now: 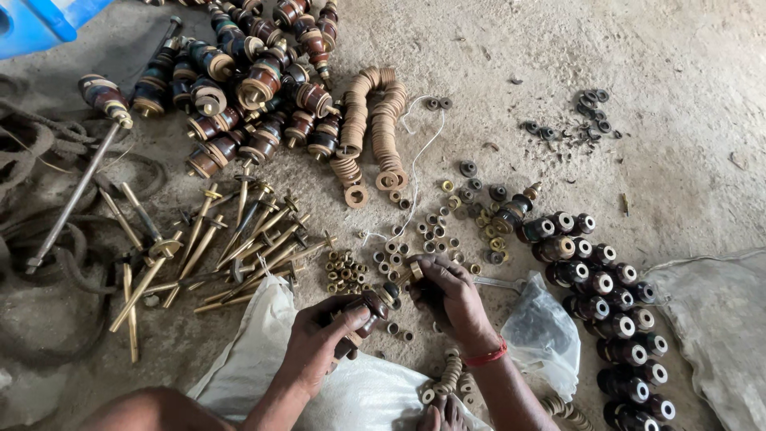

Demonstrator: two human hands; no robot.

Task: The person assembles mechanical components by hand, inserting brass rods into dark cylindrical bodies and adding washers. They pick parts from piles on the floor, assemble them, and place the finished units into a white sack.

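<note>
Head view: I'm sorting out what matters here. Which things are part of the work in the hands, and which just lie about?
In hand or right beside it:
- left hand holding a brown insulator piece
- right hand on a small brass ring
- brass nuts
- loose washers

Lying about:
- brass rods
- finished dark pieces in rows
- blue container
- plastic bag

A crumpled clear plastic bag, holding dark small parts, lies on the concrete floor. Taking it as the landmark: a white woven sack lies spread flat well to its left. A grey cloth sack lies to its right, at the frame's edge. A blue plastic container sits far up-left, in the corner. No labels, signs or screens show.
</note>
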